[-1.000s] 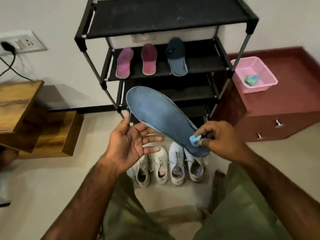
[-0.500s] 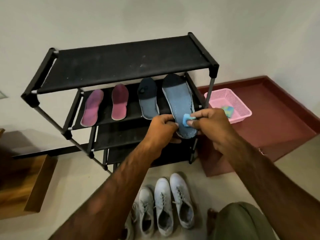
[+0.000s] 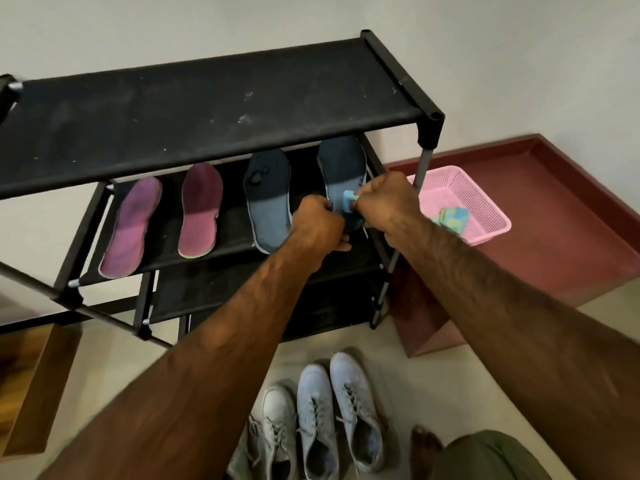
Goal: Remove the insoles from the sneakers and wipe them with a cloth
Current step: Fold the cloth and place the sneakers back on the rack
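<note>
Where fingers (image 3: 364,202) pinch cloth (image 3: 347,199), insole (image 3: 341,164) lies beneath (shelved)

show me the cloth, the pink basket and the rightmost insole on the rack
cloth (image 3: 347,199): head view, its visible blue fold
basket (image 3: 458,191): head view, bare mesh of its floor
rightmost insole (image 3: 341,161): head view, its dark toe end

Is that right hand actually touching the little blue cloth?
Touching. The head view shows the right hand pinching the blue cloth between its curled fingertips, with no gap, just in front of the blue insole.
</note>
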The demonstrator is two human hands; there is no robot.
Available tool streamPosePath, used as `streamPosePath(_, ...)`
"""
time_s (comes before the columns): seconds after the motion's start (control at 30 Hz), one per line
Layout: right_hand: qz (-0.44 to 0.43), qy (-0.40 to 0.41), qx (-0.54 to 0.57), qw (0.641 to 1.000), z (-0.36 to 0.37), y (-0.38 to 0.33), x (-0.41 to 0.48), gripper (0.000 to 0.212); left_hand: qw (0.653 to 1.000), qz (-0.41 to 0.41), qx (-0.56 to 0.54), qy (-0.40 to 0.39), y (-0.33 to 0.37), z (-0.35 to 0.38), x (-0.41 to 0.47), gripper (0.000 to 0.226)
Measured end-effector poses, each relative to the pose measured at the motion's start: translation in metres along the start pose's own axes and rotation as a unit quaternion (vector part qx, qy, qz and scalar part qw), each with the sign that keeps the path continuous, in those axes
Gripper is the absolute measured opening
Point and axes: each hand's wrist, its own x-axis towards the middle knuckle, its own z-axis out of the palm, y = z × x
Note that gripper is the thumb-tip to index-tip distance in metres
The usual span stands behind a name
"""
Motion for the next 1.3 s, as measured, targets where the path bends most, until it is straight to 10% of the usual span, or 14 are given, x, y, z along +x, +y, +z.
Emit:
streamPosePath(0.53,-0.032,0.011,-0.089,0.995,0.005,0.003,0.002,0.026,0.992,-0.105,-0.061,0.029,0.021,0.013,0.001,0.02)
streamPosePath(0.83,-0.141,0.075,-0.071,0.985,-0.021,-0.001,-0.066,0.016,0.988,0.044,0.139,0.046,0.013,-0.011,-0.019,0.021)
streamPosePath(1.03,-0.153,0.054,0.034,0.986,-0.024,0.033,-0.139,0.011,0.988,0.063,-0.136,-0.026,-0.023,-0.022,-0.115,0.021)
streamPosePath(1.3,-0.067,-0.15,0.113,0.98,-0.019,0.096,-0.273,0.02,0.977,-0.001,-0.206,-0.06,-0.136,-0.032,-0.238,0.024)
